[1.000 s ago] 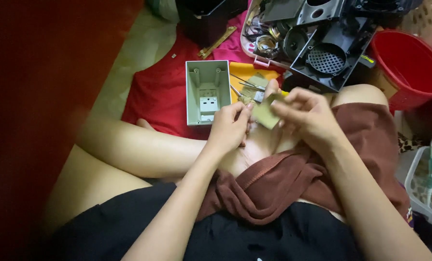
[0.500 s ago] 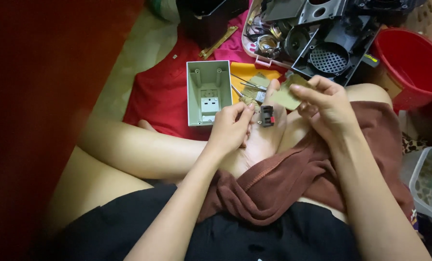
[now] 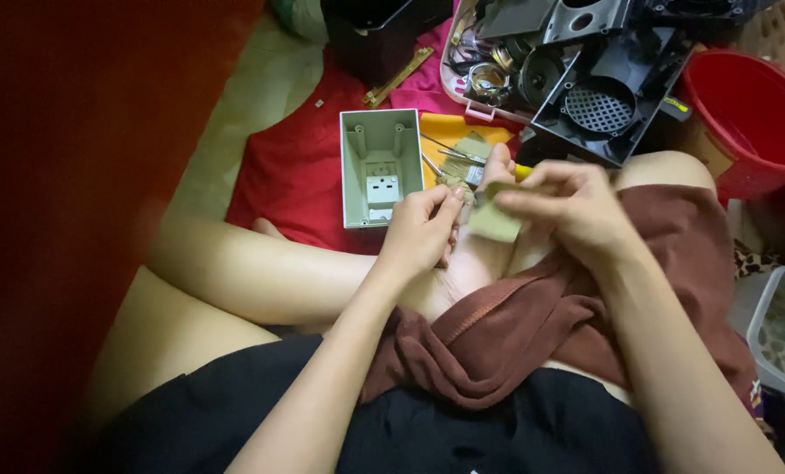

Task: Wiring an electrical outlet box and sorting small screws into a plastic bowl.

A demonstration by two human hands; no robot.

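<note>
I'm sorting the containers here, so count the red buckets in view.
1. The red bucket stands at the upper right, beside the black plastic housing. The frame edge cuts it off, so others may be hidden.

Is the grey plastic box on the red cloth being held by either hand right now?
No. The grey plastic box lies open on the red cloth, apart from the left hand and the right hand.

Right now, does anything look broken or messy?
Yes. A grey plastic box lies open on the red cloth, its inside showing. Black machine parts sit jumbled behind it, taken apart. Both hands, left hand and right hand, hold small pieces.
</note>
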